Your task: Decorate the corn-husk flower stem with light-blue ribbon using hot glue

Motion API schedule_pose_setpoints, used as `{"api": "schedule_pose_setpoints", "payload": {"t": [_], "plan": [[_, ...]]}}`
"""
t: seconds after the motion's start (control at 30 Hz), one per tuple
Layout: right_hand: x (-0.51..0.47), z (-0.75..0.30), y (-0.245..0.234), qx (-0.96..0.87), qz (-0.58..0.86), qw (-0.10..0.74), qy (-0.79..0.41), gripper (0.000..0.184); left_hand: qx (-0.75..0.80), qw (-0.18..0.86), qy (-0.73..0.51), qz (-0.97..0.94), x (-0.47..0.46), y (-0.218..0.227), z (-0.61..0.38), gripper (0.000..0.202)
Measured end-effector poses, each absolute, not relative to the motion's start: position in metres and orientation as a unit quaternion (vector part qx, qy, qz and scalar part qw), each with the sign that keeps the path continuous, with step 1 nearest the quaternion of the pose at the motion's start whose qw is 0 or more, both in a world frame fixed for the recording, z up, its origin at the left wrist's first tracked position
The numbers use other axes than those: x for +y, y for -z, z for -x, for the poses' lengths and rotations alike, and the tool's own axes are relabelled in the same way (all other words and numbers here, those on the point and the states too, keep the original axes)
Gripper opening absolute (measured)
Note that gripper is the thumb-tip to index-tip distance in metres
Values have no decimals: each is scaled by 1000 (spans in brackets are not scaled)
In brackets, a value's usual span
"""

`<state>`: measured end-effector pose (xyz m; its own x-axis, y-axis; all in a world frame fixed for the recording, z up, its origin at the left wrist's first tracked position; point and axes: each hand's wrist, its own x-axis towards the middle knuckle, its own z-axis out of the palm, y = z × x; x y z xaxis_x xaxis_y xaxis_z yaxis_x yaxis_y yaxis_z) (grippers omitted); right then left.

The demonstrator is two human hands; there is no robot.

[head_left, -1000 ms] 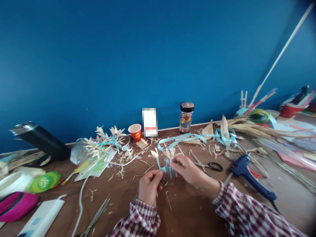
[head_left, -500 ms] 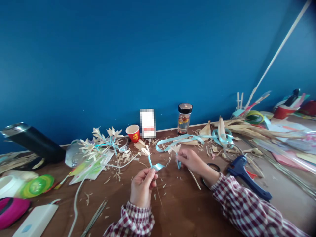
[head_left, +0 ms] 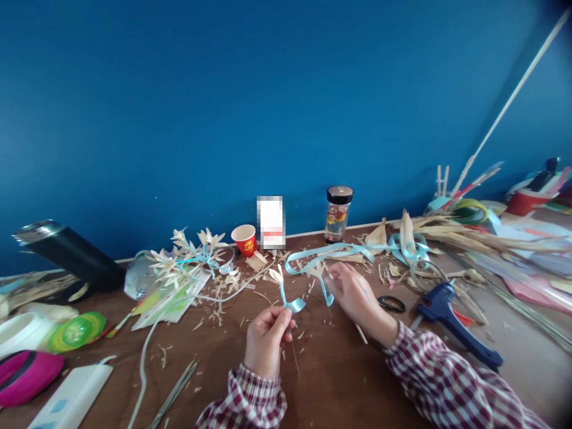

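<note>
My left hand (head_left: 266, 339) is closed in a pinch on a thin stick topped by a small pale husk flower (head_left: 277, 276) with a curl of light blue ribbon (head_left: 292, 304). My right hand (head_left: 354, 293) is closed on a second husk flower stem with a short blue ribbon piece (head_left: 326, 293) hanging from it. A long light blue ribbon (head_left: 330, 252) loops across the brown table (head_left: 330, 381) just behind both hands. The two hands are apart, a short gap between them.
Scissors (head_left: 390, 304) and a blue glue gun (head_left: 451, 319) lie right of my right hand. Finished husk flowers (head_left: 190, 256), a red paper cup (head_left: 245, 239) and a jar (head_left: 337, 213) stand behind. Dried husks (head_left: 447, 235), a black flask (head_left: 71, 253), tweezers (head_left: 176, 393) and scraps lie around.
The hands, together on one ribbon-tied bundle a second ago, have pulled apart. Each now holds its own flower stem; the left sits lower, the right further back.
</note>
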<state>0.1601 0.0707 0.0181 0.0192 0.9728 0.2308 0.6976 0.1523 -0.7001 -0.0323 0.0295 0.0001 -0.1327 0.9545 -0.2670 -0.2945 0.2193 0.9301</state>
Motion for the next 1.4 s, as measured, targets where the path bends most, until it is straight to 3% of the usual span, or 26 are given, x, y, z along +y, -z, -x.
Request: {"api": "schedule_pose_setpoints", "payload": {"t": [0.1,0.2,0.27,0.43,0.73,0.97,1.13,1.4], "plan": [[56,-144,-31,-698,577,359,-225,16,520,568,-515,-378,27,1,32,26],[44,-127,-38,-711,475,343,-388,19,529,546,-495,-422,24,-2,29,26],[40,-121,-38,-703,451,339,-433,15,539,536,-478,-440,21,-3,27,25],[40,-124,-33,-697,496,345,-387,12,562,495,-453,-483,18,1,26,24],[38,-117,-19,-649,504,363,-439,8,601,350,-415,-587,13,0,24,19],[44,-124,-20,-633,487,339,-496,16,551,530,-420,-489,19,6,29,21],[47,-128,-19,-634,473,320,-522,16,516,687,-412,-304,24,-2,30,24],[47,-131,-25,-633,448,310,-550,15,485,772,-350,-215,29,-8,34,31]]}}
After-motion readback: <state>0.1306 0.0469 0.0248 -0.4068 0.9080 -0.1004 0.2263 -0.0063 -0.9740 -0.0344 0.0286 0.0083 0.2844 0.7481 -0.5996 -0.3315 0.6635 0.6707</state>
